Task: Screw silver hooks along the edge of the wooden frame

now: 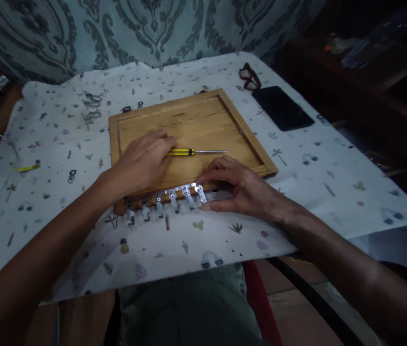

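Note:
A framed wooden panel (185, 125) lies flat on the patterned cloth. Along its near edge runs a silver metal hook rack (174, 194) with several hooks hanging toward me. My left hand (145, 161) rests over the panel, fingers curled around the handle of a yellow and black screwdriver (181, 152), whose metal shaft points right. My right hand (239, 187) holds the right end of the hook rack, thumb below and fingers above, at the panel's near edge.
Red-framed glasses (250, 77) and a black phone (282, 108) lie at the back right. Loose metal hooks (92, 108) sit at the back left, and a yellow strip (26, 168) lies at the left. The cloth's near edge is close to my lap.

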`<state>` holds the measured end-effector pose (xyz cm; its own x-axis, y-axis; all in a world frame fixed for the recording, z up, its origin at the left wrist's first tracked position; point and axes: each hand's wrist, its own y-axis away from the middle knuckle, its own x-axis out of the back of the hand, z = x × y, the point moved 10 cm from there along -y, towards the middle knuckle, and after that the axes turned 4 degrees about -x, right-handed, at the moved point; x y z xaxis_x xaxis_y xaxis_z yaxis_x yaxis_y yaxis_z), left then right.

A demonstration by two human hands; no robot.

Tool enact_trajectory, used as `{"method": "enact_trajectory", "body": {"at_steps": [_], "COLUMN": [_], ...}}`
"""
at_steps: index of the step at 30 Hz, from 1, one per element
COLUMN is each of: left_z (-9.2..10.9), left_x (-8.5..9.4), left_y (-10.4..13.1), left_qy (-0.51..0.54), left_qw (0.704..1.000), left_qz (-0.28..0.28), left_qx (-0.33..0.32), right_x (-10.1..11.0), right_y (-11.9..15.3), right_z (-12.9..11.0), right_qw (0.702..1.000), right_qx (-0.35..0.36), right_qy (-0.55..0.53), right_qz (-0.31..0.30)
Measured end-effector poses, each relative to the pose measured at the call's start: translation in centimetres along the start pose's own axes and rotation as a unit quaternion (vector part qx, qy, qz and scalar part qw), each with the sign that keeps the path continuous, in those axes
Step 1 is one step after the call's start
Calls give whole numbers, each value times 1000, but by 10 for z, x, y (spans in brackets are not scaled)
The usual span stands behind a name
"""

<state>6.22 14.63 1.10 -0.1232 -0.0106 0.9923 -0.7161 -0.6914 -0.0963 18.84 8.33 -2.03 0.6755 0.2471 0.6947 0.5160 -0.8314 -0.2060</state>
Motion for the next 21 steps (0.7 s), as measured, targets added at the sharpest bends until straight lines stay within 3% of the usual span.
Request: {"method": "enact_trajectory", "body": {"at_steps": [7,12,16,21], "left_z": [-7,-16,-29,-21], "left_x": [-8,-1,27,80], "left_y": [-4,-7,-3,15], "left_qy": [0,82,178,309], "left_qw": [1000,996,976,910], "left_qz": [0,19,121,274], "left_qx": [-11,-14,5,-23], "right_x": [-1,-1,-1,-1], "right_y": [0,-1,-2,-2], "right_z": [1,-1,-1,-3], "right_qw": [1000,1000,1000,1000], "right_qx": [-5,5,1,3], "right_qy": [4,21,22,18], "right_qz": [-4,-3,-2,-3]}}
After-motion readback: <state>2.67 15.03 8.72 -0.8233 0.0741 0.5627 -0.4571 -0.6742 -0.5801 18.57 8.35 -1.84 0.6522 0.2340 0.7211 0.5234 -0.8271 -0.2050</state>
